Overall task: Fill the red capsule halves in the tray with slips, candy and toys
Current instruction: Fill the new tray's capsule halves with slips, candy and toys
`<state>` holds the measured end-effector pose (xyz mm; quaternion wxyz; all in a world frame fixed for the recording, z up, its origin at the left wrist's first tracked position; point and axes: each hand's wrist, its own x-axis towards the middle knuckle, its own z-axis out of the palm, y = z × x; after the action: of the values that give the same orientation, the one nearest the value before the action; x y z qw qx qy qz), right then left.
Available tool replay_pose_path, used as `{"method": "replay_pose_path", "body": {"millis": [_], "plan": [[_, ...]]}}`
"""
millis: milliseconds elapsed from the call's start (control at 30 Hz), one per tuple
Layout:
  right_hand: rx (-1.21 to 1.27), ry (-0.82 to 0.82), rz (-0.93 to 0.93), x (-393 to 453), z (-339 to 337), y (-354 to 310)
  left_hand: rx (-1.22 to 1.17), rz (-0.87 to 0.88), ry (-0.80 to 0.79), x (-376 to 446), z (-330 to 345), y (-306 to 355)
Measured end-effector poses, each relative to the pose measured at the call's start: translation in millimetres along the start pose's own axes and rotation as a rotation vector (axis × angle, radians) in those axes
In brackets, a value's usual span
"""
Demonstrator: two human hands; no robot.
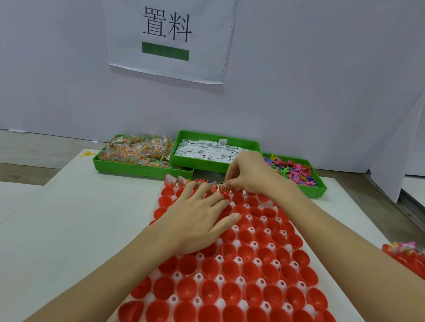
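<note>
Two bare hands work at the far end of a white tray (270, 245) that holds rows of red capsule halves (233, 298), open side up. The left hand (196, 218) lies flat on the tray's far-left part, fingers straight and spread, fingertips reaching the far row. The right hand (250, 176) hovers over the tray's far edge, its thumb and fingers curled and pinching something small at the far row; what it is cannot be made out. A few halves (175, 182) at the tray's far-left corner already have bits of paper and wrapping sticking out, while the halves nearer the person look unfilled.

Just beyond the tray stand three green bins side by side. The one beyond the tray's far-left corner holds wrapped candy (139, 149) in clear packets; the middle bin (187, 162), set slightly higher, holds white paper slips (207, 151); the one beyond the tray's far-right corner holds small colourful plastic toys (294, 169).

Right of the tray, at the picture's edge, sits another batch of red halves (416, 259) with colourful contents. Behind the bins, a white wall carries a paper sign (167, 27) with two printed characters and a green bar.
</note>
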<state>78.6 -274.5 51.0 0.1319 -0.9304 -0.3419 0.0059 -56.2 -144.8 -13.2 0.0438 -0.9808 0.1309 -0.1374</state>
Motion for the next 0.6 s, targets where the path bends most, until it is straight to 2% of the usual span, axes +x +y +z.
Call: {"method": "replay_pose_path", "body": {"millis": [267,600], "plan": [[-0.265,-0.073,-0.109,8,6,-17,-0.026,-0.008,-0.015,1,-2,-1],[0.092,0.038,-0.049,-15,-4,11,-0.100,-0.024,-0.045,3,-5,-1]]}}
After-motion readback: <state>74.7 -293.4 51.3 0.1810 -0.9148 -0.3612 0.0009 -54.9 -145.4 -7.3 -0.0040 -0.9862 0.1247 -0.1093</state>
